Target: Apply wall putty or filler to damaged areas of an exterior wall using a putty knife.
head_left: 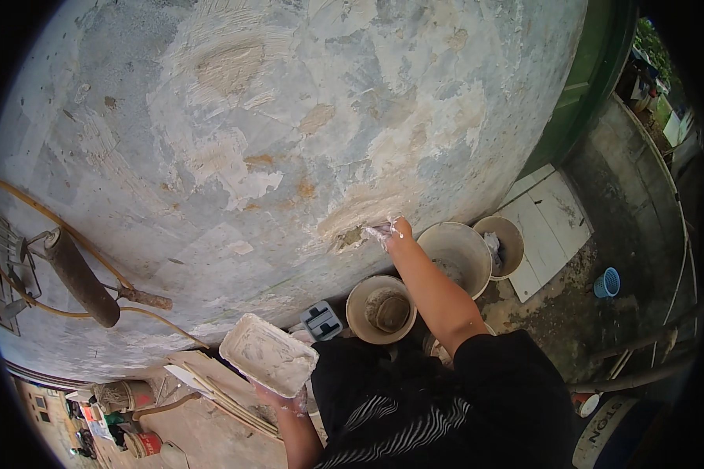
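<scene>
My left hand (281, 399) holds a shallow rectangular tray (267, 352), coated inside with white paste, from below at lower center. My right hand (396, 233) is closed and raised against the plastered wall (368, 109), at a rough, hollow patch (349, 238) with pale filler around it. White paste covers its fingers and whatever is in them; I cannot make out what that is.
Several buckets (455, 234) line the wall's foot, beside a grey container (321, 313), white board (554, 242) and blue basket (606, 285). A roller-like cylinder (82, 277) and yellow hose (55, 215) are left; a green door (575, 102) is right; thin strips (219, 395) lie low left.
</scene>
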{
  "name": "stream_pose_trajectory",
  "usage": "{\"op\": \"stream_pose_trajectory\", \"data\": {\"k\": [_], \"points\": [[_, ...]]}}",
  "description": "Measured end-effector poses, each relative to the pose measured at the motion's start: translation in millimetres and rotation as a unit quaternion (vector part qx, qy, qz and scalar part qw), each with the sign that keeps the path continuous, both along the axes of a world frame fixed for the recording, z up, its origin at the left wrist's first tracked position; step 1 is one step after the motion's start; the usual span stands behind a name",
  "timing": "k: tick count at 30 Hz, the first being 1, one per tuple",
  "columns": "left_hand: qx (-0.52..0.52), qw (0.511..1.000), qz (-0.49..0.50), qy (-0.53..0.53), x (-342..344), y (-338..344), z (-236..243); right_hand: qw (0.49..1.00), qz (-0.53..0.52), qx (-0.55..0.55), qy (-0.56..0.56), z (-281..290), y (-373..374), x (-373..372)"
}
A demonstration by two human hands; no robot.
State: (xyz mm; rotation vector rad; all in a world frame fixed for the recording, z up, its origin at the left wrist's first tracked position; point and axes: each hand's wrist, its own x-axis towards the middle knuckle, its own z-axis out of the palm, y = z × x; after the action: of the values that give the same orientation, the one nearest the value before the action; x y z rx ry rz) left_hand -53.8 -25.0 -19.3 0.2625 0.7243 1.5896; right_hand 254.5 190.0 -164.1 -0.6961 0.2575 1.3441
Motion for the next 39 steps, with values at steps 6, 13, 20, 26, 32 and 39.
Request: {"op": "stream_pose_trajectory", "data": {"k": [6, 13, 20, 26, 32, 39], "points": [[0.031, 0.999, -0.012, 0.011, 6, -2, 2, 0.998, 0.006, 0.009, -0.054, 23, -12, 28], [0.014, 1.0, -0.011, -0.023, 7, -3, -5, 0.99, 0.009, 0.118, -0.076, 59, -46, 64], [0.04, 0.997, -0.054, -0.047, 19, -1, 5, 0.987, 0.038, 0.137, -0.077, 91, -140, 31], [0.059, 0.993, -0.074, -0.065, 20, 5, 3, 0.964, 0.085, 0.214, -0.132, 139, -178, 8], [0.066, 0.993, -0.078, -0.065, 23, 7, 8, 0.943, -0.009, 0.252, -0.215, 191, -162, 17], [0.094, 0.99, -0.085, -0.061, 28, 19, 22, 0.665, -0.286, 0.172, -0.668, 299, -113, 30]]}}
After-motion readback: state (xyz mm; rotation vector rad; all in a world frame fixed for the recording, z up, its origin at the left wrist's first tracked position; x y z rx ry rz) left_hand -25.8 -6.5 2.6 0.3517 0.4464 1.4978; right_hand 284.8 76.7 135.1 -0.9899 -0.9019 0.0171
